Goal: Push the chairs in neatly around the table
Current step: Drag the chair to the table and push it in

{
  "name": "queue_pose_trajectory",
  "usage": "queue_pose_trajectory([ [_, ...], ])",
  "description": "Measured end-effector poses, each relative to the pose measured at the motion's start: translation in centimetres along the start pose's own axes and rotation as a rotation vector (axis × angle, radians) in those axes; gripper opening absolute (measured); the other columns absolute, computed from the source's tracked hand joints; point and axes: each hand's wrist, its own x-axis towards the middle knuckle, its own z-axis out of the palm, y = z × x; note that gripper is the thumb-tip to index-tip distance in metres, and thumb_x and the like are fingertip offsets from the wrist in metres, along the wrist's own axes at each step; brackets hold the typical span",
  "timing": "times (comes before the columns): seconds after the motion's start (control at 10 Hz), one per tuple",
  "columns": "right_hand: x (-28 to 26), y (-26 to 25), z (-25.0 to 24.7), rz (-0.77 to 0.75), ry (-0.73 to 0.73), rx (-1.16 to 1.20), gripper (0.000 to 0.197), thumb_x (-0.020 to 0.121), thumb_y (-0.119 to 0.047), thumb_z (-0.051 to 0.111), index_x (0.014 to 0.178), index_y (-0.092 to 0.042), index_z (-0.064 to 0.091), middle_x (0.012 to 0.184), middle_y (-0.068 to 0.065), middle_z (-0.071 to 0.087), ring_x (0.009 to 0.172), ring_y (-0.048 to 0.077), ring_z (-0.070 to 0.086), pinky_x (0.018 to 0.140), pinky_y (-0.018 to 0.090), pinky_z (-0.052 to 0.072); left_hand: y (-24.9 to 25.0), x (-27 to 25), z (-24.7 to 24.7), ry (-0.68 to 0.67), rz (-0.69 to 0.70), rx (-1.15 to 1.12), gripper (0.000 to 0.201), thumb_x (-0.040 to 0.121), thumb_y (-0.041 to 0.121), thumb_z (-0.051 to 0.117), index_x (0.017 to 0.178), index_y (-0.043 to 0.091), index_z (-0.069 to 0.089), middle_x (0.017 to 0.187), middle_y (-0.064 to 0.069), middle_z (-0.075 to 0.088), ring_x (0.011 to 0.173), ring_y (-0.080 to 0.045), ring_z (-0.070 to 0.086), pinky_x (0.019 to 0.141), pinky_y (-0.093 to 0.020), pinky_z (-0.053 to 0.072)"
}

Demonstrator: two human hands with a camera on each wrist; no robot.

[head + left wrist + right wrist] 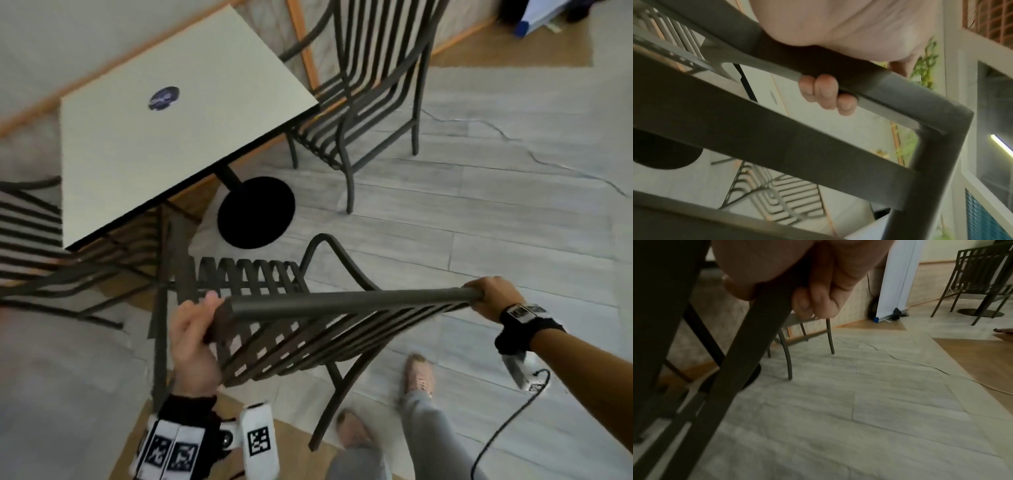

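Head view: the left hand (193, 342) and right hand (493, 298) grip the top rail of the dark slatted metal chair (274, 329), its seat partly under the square cream-topped counter (164, 120). I judge the push underway; next, slide straight in.

Left wrist view: fingers (826, 92) curl round the rail.

Right wrist view: fingers (812, 303) wrap the frame. No containers show.

White roll-up banner (898, 279) & black cable (507, 428) on floor.

Dim, flat indoor light throughout. The head view is soft with motion blur, worst at its curved edges. The left wrist view shows a bright light strip (1002, 145) at right. The right wrist view is darkest, smeared lower left.
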Motion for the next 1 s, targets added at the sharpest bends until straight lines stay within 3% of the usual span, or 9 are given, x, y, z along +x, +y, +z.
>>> queue_pose_trajectory([
  [0.1, 1.2, -5.3, -3.9, -0.101, 0.16, -0.017, 0.015, 0.077, -0.011, 0.067, 0.09, -0.009, 0.075, 0.082, 0.022, 0.073, 0.08, 0.041, 0.068, 0.069, 0.044, 0.054, 0.8, 1.7, -2.9, 0.163, 0.116, -0.16, 0.039, 0.084, 0.032, 0.058, 0.067, -0.004, 0.057, 0.052, -0.014, 0.05, 0.034, -0.016, 0.045, 0.034, -0.026, 0.026],
  [0.2, 1.6, -10.4, -8.4, -0.213, 0.329, 0.009, 0.02, 0.087, -0.024, 0.061, 0.087, -0.008, 0.074, 0.079, 0.026, 0.072, 0.078, 0.045, 0.067, 0.066, 0.045, 0.053, 1.3, 4.0, -6.9, 0.371, 0.025, -0.413, 0.048, 0.065, 0.044, 0.061, 0.083, 0.003, 0.044, 0.053, -0.009, 0.049, 0.034, -0.012, 0.041, 0.03, -0.016, 0.029],
  [0.3, 0.4, -14.2, -12.5, -0.319, 0.434, -0.081, 0.024, 0.089, -0.022, 0.057, 0.097, -0.006, 0.072, 0.083, 0.029, 0.072, 0.078, 0.048, 0.066, 0.067, 0.046, 0.052, 0.4, 4.3, -10.3, 0.413, -0.029, -0.523, 0.039, 0.069, 0.049, 0.063, 0.071, 0.014, 0.046, 0.044, 0.001, 0.052, 0.033, -0.014, 0.038, 0.032, -0.019, 0.023],
  [0.4, -1.6, -16.7, -15.0, -0.36, 0.471, -0.159, 0.022, 0.083, -0.013, 0.065, 0.102, -0.004, 0.072, 0.084, 0.03, 0.072, 0.078, 0.048, 0.067, 0.066, 0.04, 0.05, -0.9, 2.6, -12.0, 0.435, -0.043, -0.652, 0.046, 0.09, 0.043, 0.036, 0.057, 0.019, 0.054, 0.038, 0.003, 0.05, 0.031, -0.011, 0.038, 0.032, -0.019, 0.023],
  [0.6, -5.1, -19.0, -13.6, -0.527, 0.635, -0.287, 0.021, 0.067, -0.008, 0.079, 0.087, -0.002, 0.074, 0.063, 0.025, 0.07, 0.051, 0.041, 0.066, 0.053, 0.044, 0.055, -4.5, -0.6, -15.2, 0.524, -0.188, -0.679, 0.084, 0.101, 0.032, 0.009, 0.031, 0.02, 0.054, 0.028, 0.005, 0.041, 0.027, -0.01, 0.037, 0.033, -0.014, 0.028],
  [0.7, -6.5, -20.0, -11.0, -0.653, 0.633, -0.27, 0.042, 0.077, -0.036, 0.047, 0.081, -0.003, 0.072, 0.059, 0.023, 0.068, 0.046, 0.039, 0.065, 0.048, 0.041, 0.054, -7.0, -1.8, -17.7, 0.697, -0.322, -0.609, 0.066, 0.105, 0.024, 0.018, 0.05, 0.032, 0.054, 0.028, 0.009, 0.049, 0.029, 0.002, 0.047, 0.042, -0.012, 0.038],
  [0.8, -7.6, -20.8, -8.4, -0.714, 0.586, -0.284, 0.048, 0.072, -0.038, 0.038, 0.083, -0.004, 0.071, 0.06, 0.02, 0.068, 0.045, 0.037, 0.064, 0.044, 0.039, 0.052, -10.5, -3.7, -19.9, 0.803, -0.407, -0.623, 0.036, 0.106, 0.016, 0.025, 0.078, 0.031, 0.043, 0.04, 0.031, 0.059, 0.053, 0.01, 0.061, 0.075, -0.019, 0.049],
  [0.9, -8.6, -22.2, -6.8, -0.692, 0.524, -0.337, 0.044, 0.073, -0.036, 0.039, 0.082, -0.006, 0.07, 0.058, 0.015, 0.066, 0.041, 0.034, 0.061, 0.042, 0.033, 0.048, -14.1, -6.5, -21.4, 0.818, -0.475, -0.784, 0.031, 0.099, 0.021, 0.039, 0.077, 0.015, 0.059, 0.058, 0.005, 0.073, 0.073, -0.013, 0.068, 0.094, -0.035, 0.05],
  [1.0, -8.7, -22.9, -6.1, -0.667, 0.488, -0.356, 0.036, 0.079, -0.034, 0.043, 0.077, -0.008, 0.068, 0.056, 0.012, 0.063, 0.043, 0.034, 0.06, 0.043, 0.031, 0.046, -15.1, -8.5, -21.5, 0.688, -0.539, -0.702, 0.031, 0.09, 0.02, 0.056, 0.065, 0.014, 0.073, 0.075, -0.002, 0.073, 0.066, -0.01, 0.072, 0.077, -0.028, 0.06],
])
